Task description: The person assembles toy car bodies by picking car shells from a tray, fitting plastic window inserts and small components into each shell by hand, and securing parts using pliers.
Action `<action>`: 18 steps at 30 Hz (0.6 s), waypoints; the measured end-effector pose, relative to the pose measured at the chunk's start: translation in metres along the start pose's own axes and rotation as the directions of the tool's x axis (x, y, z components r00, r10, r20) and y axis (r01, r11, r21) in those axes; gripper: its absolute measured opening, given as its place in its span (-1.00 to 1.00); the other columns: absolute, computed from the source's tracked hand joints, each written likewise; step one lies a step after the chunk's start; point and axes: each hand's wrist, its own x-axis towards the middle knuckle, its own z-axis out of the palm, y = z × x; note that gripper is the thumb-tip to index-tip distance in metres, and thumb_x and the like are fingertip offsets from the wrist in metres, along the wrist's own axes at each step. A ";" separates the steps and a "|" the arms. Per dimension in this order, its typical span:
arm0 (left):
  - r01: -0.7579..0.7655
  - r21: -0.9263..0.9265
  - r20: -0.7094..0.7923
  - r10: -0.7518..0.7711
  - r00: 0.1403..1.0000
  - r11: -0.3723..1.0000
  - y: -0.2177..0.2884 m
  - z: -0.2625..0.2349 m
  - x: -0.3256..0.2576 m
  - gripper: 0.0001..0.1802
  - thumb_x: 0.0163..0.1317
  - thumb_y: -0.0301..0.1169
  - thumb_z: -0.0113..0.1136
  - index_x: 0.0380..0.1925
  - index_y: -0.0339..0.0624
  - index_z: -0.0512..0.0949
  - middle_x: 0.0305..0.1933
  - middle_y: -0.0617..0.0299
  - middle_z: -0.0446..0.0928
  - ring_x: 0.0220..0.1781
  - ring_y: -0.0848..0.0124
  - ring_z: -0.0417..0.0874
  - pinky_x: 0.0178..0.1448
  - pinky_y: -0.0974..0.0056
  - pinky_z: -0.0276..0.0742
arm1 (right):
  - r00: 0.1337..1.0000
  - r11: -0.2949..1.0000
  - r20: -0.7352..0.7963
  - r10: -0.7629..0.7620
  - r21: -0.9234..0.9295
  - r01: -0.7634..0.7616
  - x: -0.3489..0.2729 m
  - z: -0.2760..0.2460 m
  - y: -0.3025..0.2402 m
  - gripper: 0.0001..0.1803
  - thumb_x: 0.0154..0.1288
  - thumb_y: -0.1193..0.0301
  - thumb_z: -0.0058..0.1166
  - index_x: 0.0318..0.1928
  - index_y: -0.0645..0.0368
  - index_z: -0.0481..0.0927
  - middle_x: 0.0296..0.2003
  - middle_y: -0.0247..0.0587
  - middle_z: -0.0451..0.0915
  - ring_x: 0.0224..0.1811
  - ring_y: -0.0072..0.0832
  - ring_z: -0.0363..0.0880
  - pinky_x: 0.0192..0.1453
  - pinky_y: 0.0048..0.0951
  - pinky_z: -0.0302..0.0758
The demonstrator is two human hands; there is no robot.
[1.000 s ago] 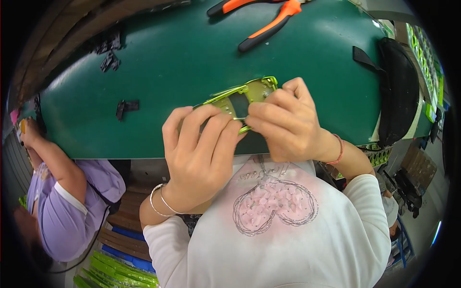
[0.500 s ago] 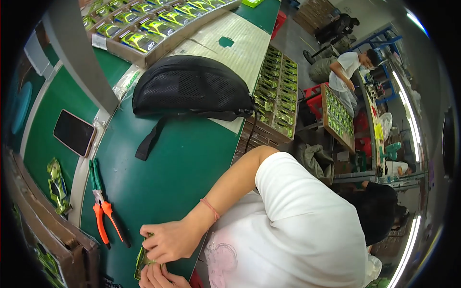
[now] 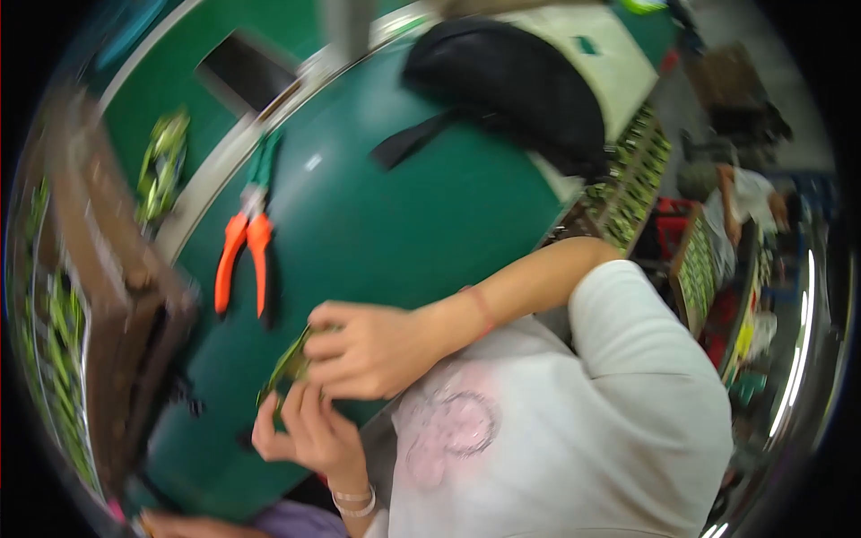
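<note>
Hands (image 3: 372,350) closed around green part (image 3: 289,366)

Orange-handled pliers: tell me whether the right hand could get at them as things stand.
Probably yes: the pliers lie uncovered on the green table just beyond the right hand, though that hand now holds the yellow-green part.

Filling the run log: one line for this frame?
left hand: holds green part | right hand: grips same part | orange pliers: on table, apart

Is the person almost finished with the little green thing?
Hard to say. Both the left hand and right hand hold one yellow-green part over the green table, so it is in work. The orange pliers lie unused. Trays of similar green parts stand beside the table; done or waiting, I cannot tell.
</note>
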 end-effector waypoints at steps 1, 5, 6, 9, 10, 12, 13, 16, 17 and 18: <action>-0.006 0.027 0.017 0.005 1.000 1.000 0.000 -0.002 0.000 -0.87 0.38 -0.37 0.28 -0.22 -0.17 0.70 -0.10 0.29 0.70 0.21 0.07 0.49 0.28 -0.10 0.28 | 1.000 1.000 0.017 0.007 0.006 -0.007 0.000 -0.001 0.000 -0.85 -0.12 0.33 0.14 -0.51 0.12 0.54 -0.36 -0.33 0.46 -0.28 -0.32 0.45 -0.01 -0.08 0.49; 0.086 -0.114 0.031 -0.083 0.996 0.990 0.001 -0.004 -0.002 -0.79 0.10 -0.60 0.32 -0.23 -0.22 0.71 -0.08 0.23 0.72 0.20 0.11 0.53 0.28 -0.03 0.33 | 0.999 0.996 0.051 0.004 0.094 -0.009 0.002 0.008 0.003 -0.83 -0.12 0.39 0.16 -0.47 0.21 0.58 -0.32 -0.27 0.50 -0.15 -0.29 0.55 -0.10 -0.12 0.48; 0.074 -0.140 0.005 -0.075 0.997 0.987 0.003 0.001 -0.008 -0.79 0.07 -0.61 0.31 -0.24 -0.24 0.71 -0.09 0.22 0.72 0.18 0.15 0.55 0.26 -0.02 0.33 | 0.994 0.990 0.109 -0.001 0.141 -0.015 0.002 0.008 0.000 -0.81 -0.13 0.39 0.19 -0.45 0.24 0.59 -0.29 -0.25 0.53 -0.11 -0.29 0.59 -0.10 -0.11 0.47; 0.015 -0.187 -0.045 -0.024 0.999 0.982 -0.001 0.008 -0.010 -0.78 0.01 -0.65 0.28 -0.29 -0.29 0.70 -0.11 0.20 0.72 0.11 0.23 0.59 0.21 0.01 0.35 | 0.997 0.988 0.073 -0.002 0.155 -0.010 0.004 0.010 -0.003 -0.87 -0.04 0.39 0.18 -0.50 0.18 0.57 -0.39 -0.32 0.42 -0.21 -0.36 0.52 -0.02 -0.14 0.47; -0.001 -0.173 -0.041 -0.006 0.999 0.985 -0.004 0.009 -0.009 -0.81 0.04 -0.59 0.34 -0.28 -0.25 0.70 -0.11 0.24 0.71 0.12 0.24 0.59 0.23 0.02 0.32 | 0.994 0.989 0.111 0.005 0.148 -0.022 0.005 0.006 0.000 -0.87 -0.04 0.40 0.18 -0.48 0.19 0.58 -0.37 -0.31 0.46 -0.19 -0.36 0.54 0.01 -0.14 0.48; 0.048 -0.110 -0.041 -0.053 0.998 0.993 -0.003 0.008 -0.007 -0.85 0.09 -0.51 0.35 -0.29 -0.19 0.69 -0.12 0.28 0.70 0.13 0.28 0.59 0.26 -0.01 0.27 | 0.986 0.990 0.161 0.035 0.129 -0.056 0.003 0.002 0.006 -0.88 0.00 0.44 0.19 -0.42 0.20 0.60 -0.30 -0.28 0.54 -0.14 -0.35 0.58 0.10 -0.10 0.51; 0.078 -0.065 -0.044 -0.081 0.996 0.995 -0.003 0.007 -0.006 -0.88 0.14 -0.43 0.36 -0.30 -0.14 0.69 -0.12 0.32 0.69 0.13 0.32 0.59 0.29 -0.05 0.23 | 0.987 0.989 0.162 0.024 0.142 -0.047 0.003 0.004 0.006 -0.88 0.00 0.44 0.19 -0.42 0.20 0.60 -0.30 -0.28 0.54 -0.14 -0.35 0.58 0.10 -0.10 0.51; 0.112 0.040 -0.065 -0.110 0.992 0.993 -0.008 0.008 -0.013 -0.91 0.17 -0.39 0.36 -0.32 -0.08 0.68 -0.10 0.37 0.67 0.15 0.29 0.52 0.29 -0.08 0.21 | 0.977 0.998 0.203 0.069 -0.004 -0.070 0.001 0.009 0.001 -0.85 0.05 0.42 0.18 -0.35 0.20 0.61 -0.20 -0.26 0.56 -0.09 -0.32 0.58 0.13 -0.10 0.51; 0.091 0.038 -0.071 -0.088 0.994 0.995 -0.009 0.009 -0.015 -0.90 0.15 -0.41 0.36 -0.32 -0.07 0.68 -0.10 0.36 0.68 0.15 0.30 0.52 0.29 -0.08 0.21 | 0.976 0.998 0.207 0.066 0.005 -0.068 0.001 0.009 -0.001 -0.85 0.05 0.42 0.18 -0.35 0.20 0.61 -0.20 -0.26 0.56 -0.09 -0.32 0.58 0.13 -0.10 0.51; 0.062 0.031 -0.069 -0.059 0.996 0.998 -0.008 0.010 -0.018 -0.89 0.12 -0.45 0.34 -0.32 -0.09 0.68 -0.09 0.35 0.68 0.16 0.31 0.53 0.29 -0.08 0.21 | 0.973 0.999 0.227 0.037 0.006 -0.039 0.001 0.009 -0.002 -0.84 0.06 0.41 0.18 -0.33 0.21 0.61 -0.20 -0.26 0.57 -0.08 -0.32 0.57 0.12 -0.09 0.51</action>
